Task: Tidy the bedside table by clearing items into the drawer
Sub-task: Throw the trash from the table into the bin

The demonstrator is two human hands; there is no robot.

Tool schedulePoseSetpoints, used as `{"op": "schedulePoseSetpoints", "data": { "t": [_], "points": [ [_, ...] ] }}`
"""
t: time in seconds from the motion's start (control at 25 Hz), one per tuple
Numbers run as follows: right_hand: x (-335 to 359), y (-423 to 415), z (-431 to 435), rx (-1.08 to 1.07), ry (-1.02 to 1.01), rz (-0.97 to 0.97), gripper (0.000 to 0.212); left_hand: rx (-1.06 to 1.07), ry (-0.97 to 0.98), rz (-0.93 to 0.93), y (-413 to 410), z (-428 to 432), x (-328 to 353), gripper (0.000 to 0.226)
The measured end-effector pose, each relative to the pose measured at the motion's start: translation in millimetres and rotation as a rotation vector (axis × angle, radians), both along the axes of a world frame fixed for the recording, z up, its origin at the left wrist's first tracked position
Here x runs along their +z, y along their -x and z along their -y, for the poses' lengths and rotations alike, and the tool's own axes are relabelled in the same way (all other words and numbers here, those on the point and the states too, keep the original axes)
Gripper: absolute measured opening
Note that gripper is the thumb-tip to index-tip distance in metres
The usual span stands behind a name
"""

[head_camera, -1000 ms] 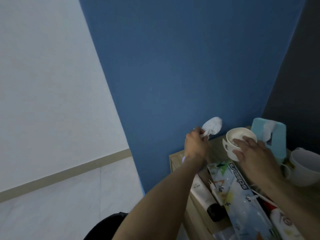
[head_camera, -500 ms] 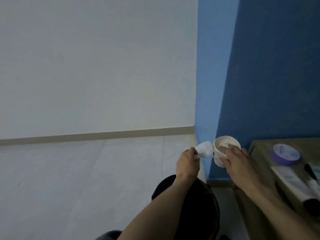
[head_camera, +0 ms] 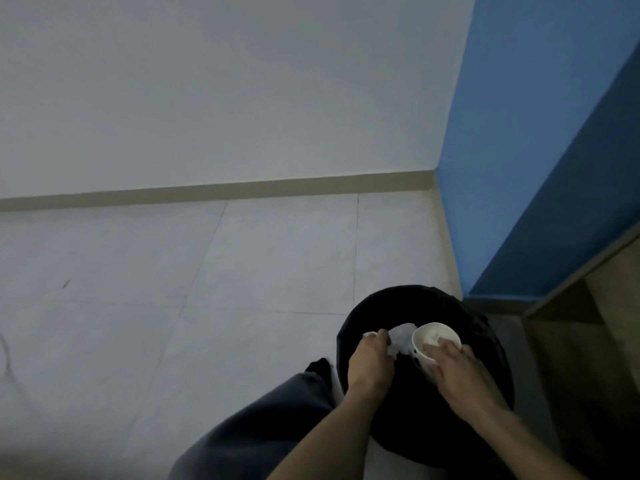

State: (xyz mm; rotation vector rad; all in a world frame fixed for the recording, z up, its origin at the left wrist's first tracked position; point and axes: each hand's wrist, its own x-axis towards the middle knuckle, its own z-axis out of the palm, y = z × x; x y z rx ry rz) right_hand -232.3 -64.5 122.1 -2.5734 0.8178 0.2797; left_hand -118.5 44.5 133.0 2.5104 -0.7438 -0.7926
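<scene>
My left hand (head_camera: 372, 358) grips a crumpled white tissue (head_camera: 401, 337) over the mouth of a black-lined bin (head_camera: 388, 303) on the floor. My right hand (head_camera: 457, 372) holds a white paper cup (head_camera: 434, 337) by its rim, fingers curled over the edge, also above the bin. Tissue and cup almost touch. The wooden bedside table (head_camera: 588, 306) shows only as its side and edge at the far right; its top and drawer are out of view.
A pale tiled floor (head_camera: 173, 323) spreads to the left, with a beige skirting board (head_camera: 207, 192) under a white wall. A blue wall (head_camera: 536, 150) stands behind the bin. My dark trouser leg (head_camera: 259, 427) is at the bottom.
My view turned left and down from the table to the floor. Both hands carried the tissue and cup down over the bin.
</scene>
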Motion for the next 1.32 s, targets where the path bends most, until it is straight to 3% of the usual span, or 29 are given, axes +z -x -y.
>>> {"op": "schedulePoseSetpoints", "data": {
  "t": [0.32, 0.48, 0.72, 0.84, 1.0, 1.12, 1.2, 1.32],
  "points": [
    [-55, -17, 7, 0.024, -0.135, -0.104, 0.052, -0.081, -0.116, -0.031, -4, 3, -43, 0.042],
    [-14, -15, 18, -0.009, -0.015, -0.009, 0.052, -0.108, 0.021, -0.010, 1, 27, -8, 0.037],
    [99, 24, 70, -0.222, 0.171, 0.237, 0.051, -0.198, 0.325, -0.042, 45, 108, 70, 0.035],
    [153, 75, 103, -0.354, 0.351, 0.461, 0.045, -0.242, 0.399, -0.218, 100, 152, 109, 0.038],
    [205, 167, 139, -0.588, 0.512, 0.495, 0.041, -0.228, 0.336, -0.608, 179, 194, 136, 0.074],
    [208, 230, 155, -0.738, 0.505, 0.444, 0.045, -0.117, 0.391, -0.775, 224, 216, 131, 0.075],
    [197, 259, 161, -0.798, 0.434, 0.339, 0.053, -0.011, 0.493, -0.779, 245, 232, 122, 0.086],
    [175, 274, 161, -0.793, 0.362, 0.157, 0.073, 0.069, 0.525, -0.705, 258, 246, 116, 0.061]
  ]
}}
